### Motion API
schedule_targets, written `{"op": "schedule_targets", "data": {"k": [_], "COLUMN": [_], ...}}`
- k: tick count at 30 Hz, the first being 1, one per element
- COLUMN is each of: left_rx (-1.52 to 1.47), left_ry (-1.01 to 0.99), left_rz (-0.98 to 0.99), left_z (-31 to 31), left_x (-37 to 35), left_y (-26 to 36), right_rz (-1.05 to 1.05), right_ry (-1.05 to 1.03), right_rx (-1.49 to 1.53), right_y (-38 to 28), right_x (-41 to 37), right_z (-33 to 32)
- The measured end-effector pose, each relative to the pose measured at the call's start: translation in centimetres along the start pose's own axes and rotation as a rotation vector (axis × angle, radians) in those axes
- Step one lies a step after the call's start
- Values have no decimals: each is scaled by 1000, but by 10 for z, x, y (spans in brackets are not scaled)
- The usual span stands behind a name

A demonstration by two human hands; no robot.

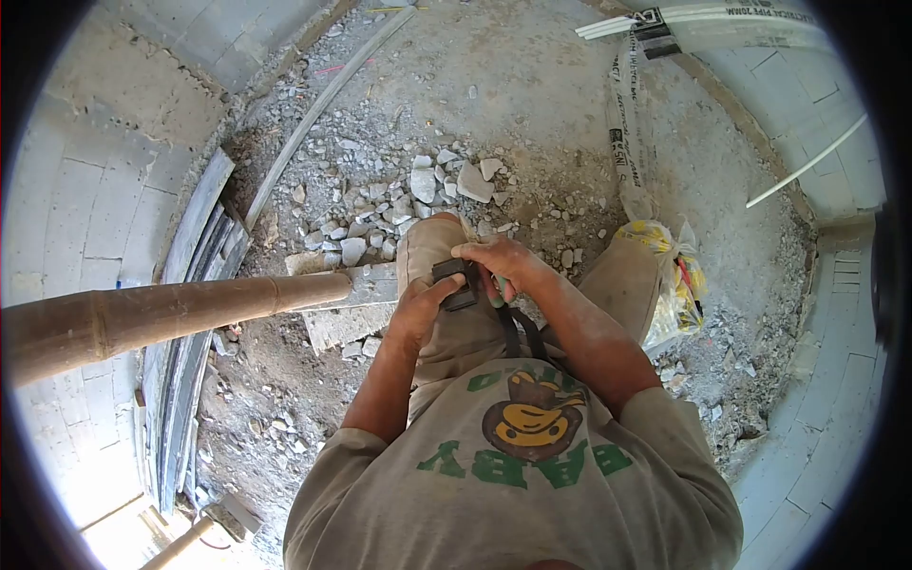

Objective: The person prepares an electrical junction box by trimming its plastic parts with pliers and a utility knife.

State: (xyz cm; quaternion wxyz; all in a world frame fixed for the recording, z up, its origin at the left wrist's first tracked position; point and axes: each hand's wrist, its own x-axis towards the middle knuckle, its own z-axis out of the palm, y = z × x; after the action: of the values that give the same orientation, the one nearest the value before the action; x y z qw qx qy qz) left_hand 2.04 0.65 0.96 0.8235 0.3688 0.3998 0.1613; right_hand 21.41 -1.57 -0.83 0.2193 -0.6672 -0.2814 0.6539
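Note:
Both my hands meet over my raised left knee (429, 249). My left hand (418, 306) grips a small black buckle-like piece (456, 283) from below. My right hand (502, 262) closes over the same black piece from above, and a green bit shows under its fingers. A dark strap (522, 334) runs from the black piece down toward my T-shirt with its green letters and yellow print (532, 427). What the green bit belongs to I cannot tell.
A bamboo pole (161, 313) juts in from the left at knee height. Broken stone rubble (399, 204) lies on the dusty floor ahead. Long strips (195, 285) lean along the left block wall. A yellow plastic bag (673, 275) and white pipes (703, 19) are on the right.

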Motion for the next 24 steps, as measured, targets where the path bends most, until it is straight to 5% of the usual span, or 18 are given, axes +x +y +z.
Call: {"op": "schedule_targets", "data": {"k": [24], "left_rx": [66], "left_ry": [-41], "left_rz": [26], "left_z": [-11], "left_x": [7], "left_y": [-7], "right_rz": [-12], "right_ry": [-3], "right_rx": [-57], "right_y": [-5], "right_x": [-8], "right_z": [2]}}
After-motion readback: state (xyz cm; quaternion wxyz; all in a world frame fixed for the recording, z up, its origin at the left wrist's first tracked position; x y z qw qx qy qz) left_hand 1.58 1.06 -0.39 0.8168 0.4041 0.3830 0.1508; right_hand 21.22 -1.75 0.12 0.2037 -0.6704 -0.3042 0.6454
